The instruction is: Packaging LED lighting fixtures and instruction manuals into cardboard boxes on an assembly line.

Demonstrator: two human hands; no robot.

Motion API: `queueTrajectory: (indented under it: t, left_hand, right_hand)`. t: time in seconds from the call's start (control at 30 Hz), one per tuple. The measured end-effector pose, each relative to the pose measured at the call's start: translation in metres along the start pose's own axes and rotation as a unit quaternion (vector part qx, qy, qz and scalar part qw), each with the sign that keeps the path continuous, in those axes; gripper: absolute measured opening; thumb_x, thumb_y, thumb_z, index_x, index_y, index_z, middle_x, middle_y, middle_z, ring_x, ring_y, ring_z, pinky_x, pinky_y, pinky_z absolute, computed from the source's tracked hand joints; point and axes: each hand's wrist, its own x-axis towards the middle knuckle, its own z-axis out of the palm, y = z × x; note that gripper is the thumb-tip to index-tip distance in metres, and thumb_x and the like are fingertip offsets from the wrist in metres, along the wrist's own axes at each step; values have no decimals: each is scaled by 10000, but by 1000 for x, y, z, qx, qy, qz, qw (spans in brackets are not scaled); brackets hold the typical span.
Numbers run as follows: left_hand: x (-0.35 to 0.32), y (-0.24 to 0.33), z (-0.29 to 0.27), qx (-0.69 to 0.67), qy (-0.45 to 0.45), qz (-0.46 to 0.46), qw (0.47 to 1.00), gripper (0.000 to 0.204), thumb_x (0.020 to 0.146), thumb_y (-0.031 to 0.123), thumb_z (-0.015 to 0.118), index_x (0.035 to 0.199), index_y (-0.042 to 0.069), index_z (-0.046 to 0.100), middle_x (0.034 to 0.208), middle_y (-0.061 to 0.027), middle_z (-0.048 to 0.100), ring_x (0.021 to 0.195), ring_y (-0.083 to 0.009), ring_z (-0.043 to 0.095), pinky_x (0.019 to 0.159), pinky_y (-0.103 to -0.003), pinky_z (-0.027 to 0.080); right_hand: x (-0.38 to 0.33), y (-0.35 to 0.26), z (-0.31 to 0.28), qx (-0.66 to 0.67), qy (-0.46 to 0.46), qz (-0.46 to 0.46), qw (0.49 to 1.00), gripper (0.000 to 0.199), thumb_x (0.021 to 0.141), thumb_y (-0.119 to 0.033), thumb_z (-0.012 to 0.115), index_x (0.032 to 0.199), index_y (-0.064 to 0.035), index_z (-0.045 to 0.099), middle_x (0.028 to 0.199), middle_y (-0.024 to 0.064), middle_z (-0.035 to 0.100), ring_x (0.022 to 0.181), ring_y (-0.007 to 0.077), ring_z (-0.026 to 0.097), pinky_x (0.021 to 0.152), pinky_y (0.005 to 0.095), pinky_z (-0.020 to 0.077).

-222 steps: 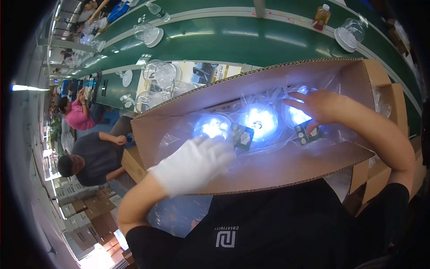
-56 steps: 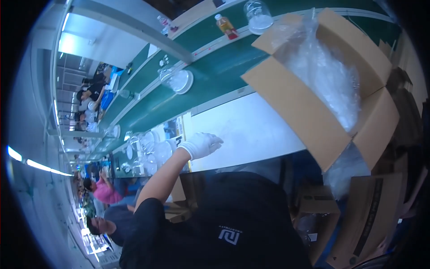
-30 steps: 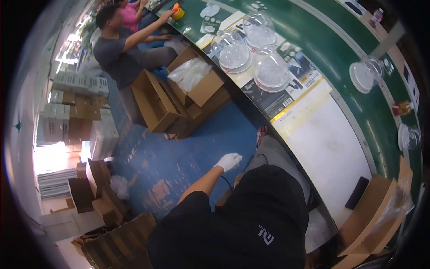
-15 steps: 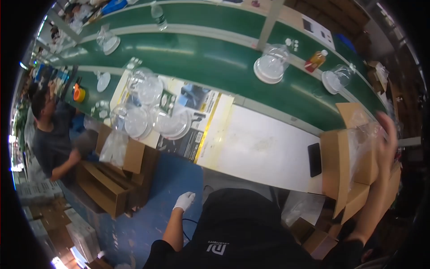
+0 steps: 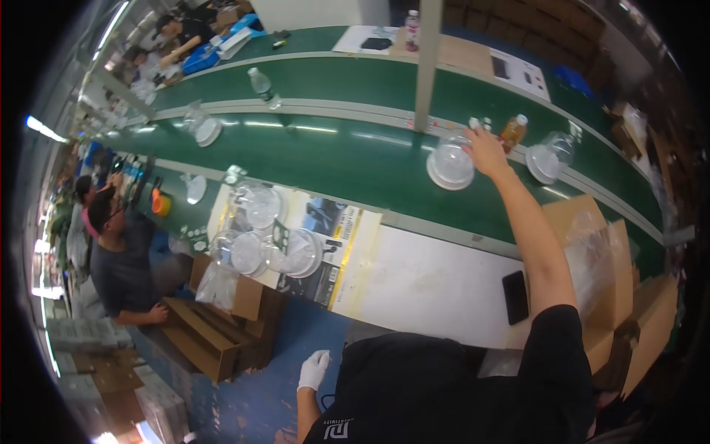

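My bare right hand [image 5: 486, 153] reaches out over the green conveyor, fingers spread at the right side of a clear plastic dome [image 5: 450, 164] with a round white base. The fingertips seem to touch the dome, but no firm grip shows. Just beyond the hand stands a bottle of amber drink [image 5: 513, 133], with small white pieces [image 5: 479, 123] beside it. Another clear dome with a white base [image 5: 545, 161] sits farther right. My left hand [image 5: 313, 370], in a white glove, hangs low beside my body with its fingers curled closed; nothing shows in it.
A white worktop [image 5: 436, 285] lies in front of me with a black phone [image 5: 515, 297] at its right. Several clear domes [image 5: 259, 207] stand at the left. Open cardboard boxes [image 5: 617, 288] flank me on the right. A co-worker [image 5: 122, 259] sits left beside another carton [image 5: 200, 333].
My right hand has moved from above the open box at the right, forward and left to the clear dome. The view has shifted; my left hand stays low.
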Motion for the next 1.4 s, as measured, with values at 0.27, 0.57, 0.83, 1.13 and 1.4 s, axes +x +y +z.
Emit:
queueTrajectory:
  t: [0.27,0.57,0.83,1.13,1.4]
  left_hand:
    - [-1,76,-20,90,-98,83,988,391,1007,335,490,1216,60,671,1242,-183,666,1178,-353,615,1003,-398,477]
    - [85,256,3,87,17,525,847,568,943,197,635,1438,-11,451,1362,-284,536,1263,-429,526,1090,-478,396]
    - [151,304,46,-111,-10,455,883,693,1014,336,520,1540,-41,272,1581,-227,330,1488,-352,284,1224,-403,201]
    - [138,289,51,-140,-106,478,860,653,1078,488,266,1399,-22,518,1469,-183,498,1437,-321,380,1194,-427,247]
    - [126,315,47,28,-52,581,812,298,932,217,640,1185,63,676,1332,-130,627,1350,-344,493,1144,-470,341]
  right_hand:
    - [-2,32,9,-71,-60,0,996,287,838,-215,731,1086,-94,651,1129,115,624,1121,304,592,905,452,467]
    - [-64,-76,-65,-77,-44,-22,996,375,818,-309,757,1080,-65,646,1092,125,664,1104,286,608,951,491,417]
    - [-93,-216,-102,69,-76,34,994,348,828,-422,720,858,-76,700,855,79,681,885,244,650,813,399,438]
    - [-155,-266,-71,141,-114,53,982,353,778,-399,759,836,-57,693,824,69,682,856,227,642,835,372,419]
    - [-224,-181,-41,398,6,307,865,256,885,-235,717,1051,-44,682,884,94,646,751,278,621,749,382,491]
